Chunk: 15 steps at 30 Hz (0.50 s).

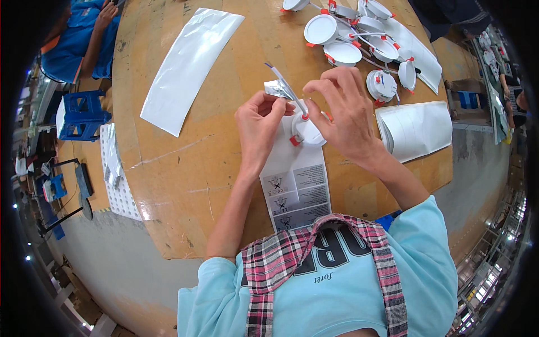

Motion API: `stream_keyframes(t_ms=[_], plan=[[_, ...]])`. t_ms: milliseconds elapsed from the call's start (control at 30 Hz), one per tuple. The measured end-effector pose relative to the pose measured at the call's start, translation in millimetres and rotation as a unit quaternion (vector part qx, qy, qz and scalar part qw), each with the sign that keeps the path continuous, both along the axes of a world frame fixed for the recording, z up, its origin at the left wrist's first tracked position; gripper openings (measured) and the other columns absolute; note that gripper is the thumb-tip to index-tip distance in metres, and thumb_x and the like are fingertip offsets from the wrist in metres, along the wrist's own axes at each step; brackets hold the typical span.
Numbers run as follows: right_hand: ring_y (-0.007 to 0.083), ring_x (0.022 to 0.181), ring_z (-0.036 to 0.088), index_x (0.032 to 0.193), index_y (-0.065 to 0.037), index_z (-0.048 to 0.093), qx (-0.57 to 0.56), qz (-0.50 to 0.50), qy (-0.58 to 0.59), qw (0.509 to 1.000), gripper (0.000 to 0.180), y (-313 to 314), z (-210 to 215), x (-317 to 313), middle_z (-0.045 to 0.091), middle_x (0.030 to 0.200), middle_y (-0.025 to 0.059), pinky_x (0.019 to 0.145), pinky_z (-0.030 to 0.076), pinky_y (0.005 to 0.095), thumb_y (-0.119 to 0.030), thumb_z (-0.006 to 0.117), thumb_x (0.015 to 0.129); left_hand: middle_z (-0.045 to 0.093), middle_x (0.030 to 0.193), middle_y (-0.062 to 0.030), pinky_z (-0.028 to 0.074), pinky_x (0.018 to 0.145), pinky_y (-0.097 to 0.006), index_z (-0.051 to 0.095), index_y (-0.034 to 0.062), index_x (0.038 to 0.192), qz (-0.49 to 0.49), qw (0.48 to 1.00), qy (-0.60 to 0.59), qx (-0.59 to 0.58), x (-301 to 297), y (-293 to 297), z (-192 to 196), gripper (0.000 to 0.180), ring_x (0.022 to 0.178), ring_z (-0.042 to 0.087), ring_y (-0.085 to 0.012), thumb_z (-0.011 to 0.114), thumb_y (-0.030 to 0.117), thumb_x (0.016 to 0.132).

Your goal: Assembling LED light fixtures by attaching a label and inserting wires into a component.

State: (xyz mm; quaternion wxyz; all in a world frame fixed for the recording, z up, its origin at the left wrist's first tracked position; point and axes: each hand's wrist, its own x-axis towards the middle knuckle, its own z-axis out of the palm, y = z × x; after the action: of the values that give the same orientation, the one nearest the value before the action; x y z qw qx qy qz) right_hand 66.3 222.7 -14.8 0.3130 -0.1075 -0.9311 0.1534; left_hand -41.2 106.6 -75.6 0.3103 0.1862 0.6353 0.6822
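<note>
My left hand (pixel 261 126) pinches a small silver sticker (pixel 276 89) between thumb and fingertips, beside the white cable (pixel 287 84) of a round downlight. That downlight (pixel 309 133), white with red clips, lies on a strip of printed labels (pixel 295 185) in front of me. Over its right side is my right hand (pixel 345 115), its fingers bent and its thumb and forefinger apart, with nothing visible between them. The thumb tip is close to the base of the cable; whether it touches cannot be told. My hand covers part of the downlight's right edge.
Several white downlights (pixel 342 53) with red clips lie heaped at the far right. A folded white sheet stack (pixel 415 130) rests at the right, and a glossy white sheet (pixel 191 67) at the far left. A person in blue (pixel 78 50) sits beyond the table's left edge, near a blue stool (pixel 84 115).
</note>
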Motion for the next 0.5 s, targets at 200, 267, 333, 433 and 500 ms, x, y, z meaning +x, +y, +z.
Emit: stream_keyframes(t_ms=[200, 267, 333, 433, 500], plan=[[0.0262, 0.092, 0.054, 0.092, -0.003, 0.061, 0.043, 0.097, -0.019, 0.994, 0.024, 4, -8, -11, 0.055, 0.095, 0.0074, 0.076, 0.048, 0.0338, -0.004, 0.069, 0.069, 0.068, 0.082, -0.0082, 0.052, 0.072, -0.025, 0.065, -0.006, 0.093, -0.005, 0.998, 0.059, -0.006, 4, 2, 10, 0.015, 0.075, 0.065, -0.0117, 0.062, 0.007, 0.087], [0.0265, 0.096, 0.055, 0.095, -0.002, 0.061, 0.071, 0.137, -0.017, 0.988, 0.028, 9, -12, -16, 0.057, 0.096, 0.0078, 0.081, 0.049, 0.0336, -0.003, 0.068, 0.068, 0.068, 0.081, -0.007, 0.051, 0.071, -0.024, 0.065, -0.0054, 0.093, -0.003, 0.998, 0.07, -0.005, 5, 2, 16, 0.013, 0.074, 0.064, -0.0105, 0.062, 0.006, 0.087], [0.0264, 0.097, 0.056, 0.095, -0.002, 0.061, 0.063, 0.122, -0.026, 0.99, 0.028, 8, -7, -15, 0.058, 0.096, 0.0077, 0.082, 0.05, 0.0337, -0.003, 0.068, 0.068, 0.068, 0.08, -0.0058, 0.051, 0.069, -0.024, 0.065, -0.0047, 0.093, -0.001, 0.997, 0.083, -0.005, 5, -1, 24, 0.012, 0.073, 0.064, -0.0092, 0.063, 0.006, 0.086], [0.0257, 0.098, 0.056, 0.095, -0.002, 0.061, 0.046, 0.099, -0.032, 0.994, 0.029, 4, 3, -12, 0.059, 0.096, 0.0077, 0.082, 0.05, 0.0343, -0.004, 0.069, 0.067, 0.068, 0.077, -0.0048, 0.05, 0.066, -0.023, 0.065, -0.0043, 0.093, -0.004, 0.987, 0.156, -0.034, 5, -4, 30, 0.011, 0.07, 0.063, -0.0081, 0.062, 0.005, 0.086], [0.0253, 0.098, 0.057, 0.095, -0.003, 0.061, 0.033, 0.092, -0.03, 0.995, 0.029, 2, 5, -10, 0.06, 0.095, 0.0077, 0.081, 0.05, 0.0347, -0.005, 0.069, 0.067, 0.068, 0.074, -0.004, 0.051, 0.062, -0.024, 0.066, -0.0037, 0.092, 0.006, 0.979, 0.205, -0.019, 3, -6, 29, 0.011, 0.066, 0.063, -0.0077, 0.062, 0.004, 0.085]])
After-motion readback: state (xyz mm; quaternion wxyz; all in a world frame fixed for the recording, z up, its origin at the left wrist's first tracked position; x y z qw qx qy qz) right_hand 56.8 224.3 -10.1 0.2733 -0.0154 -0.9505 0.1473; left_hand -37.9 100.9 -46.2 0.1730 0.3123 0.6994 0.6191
